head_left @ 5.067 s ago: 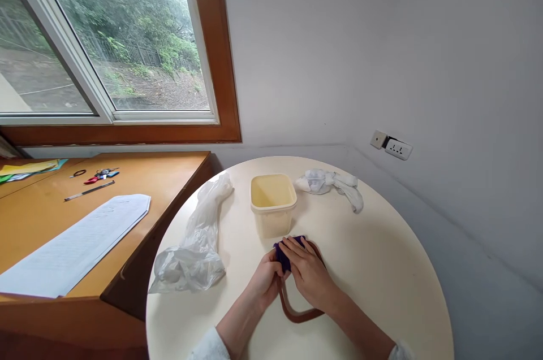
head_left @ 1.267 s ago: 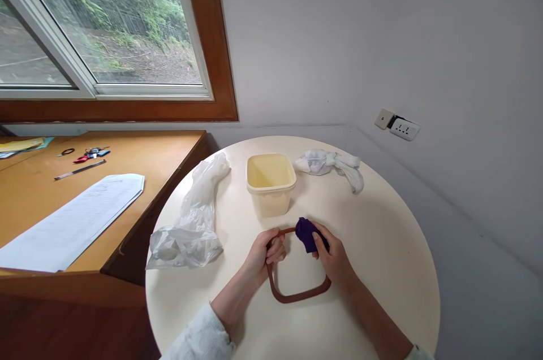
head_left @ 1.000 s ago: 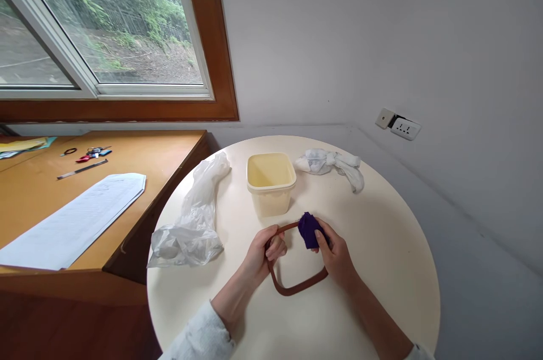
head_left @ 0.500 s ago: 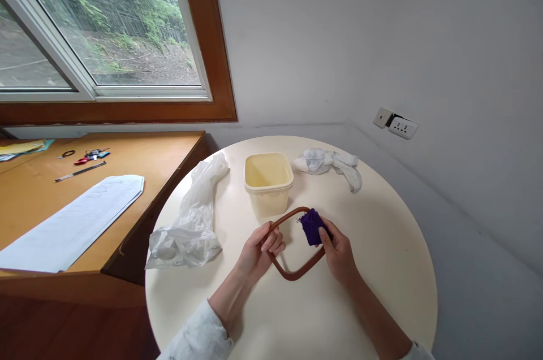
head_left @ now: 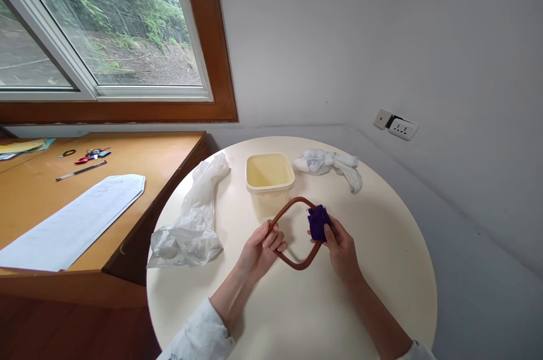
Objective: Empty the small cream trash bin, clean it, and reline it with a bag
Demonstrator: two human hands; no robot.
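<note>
A thin brown rounded-square frame is held tilted above the table. My left hand is closed on its left side, fingers curled around the rim. At the opposite side, my right hand pinches a crumpled purple cloth with frayed edges. The cloth lies against the frame's right side and hides part of it. Just beyond the frame stands a pale yellow plastic tub, upright and without a lid, its visible inside bare.
On the round cream table lie a crumpled clear plastic bag at left and a knotted white plastic bag at back right. A wooden desk holds papers, a pen and keys.
The frame has turned and risen slightly, its far corner now higher. My right hand and the purple cloth have shifted a little to the right along it. My left hand keeps its hold.
</note>
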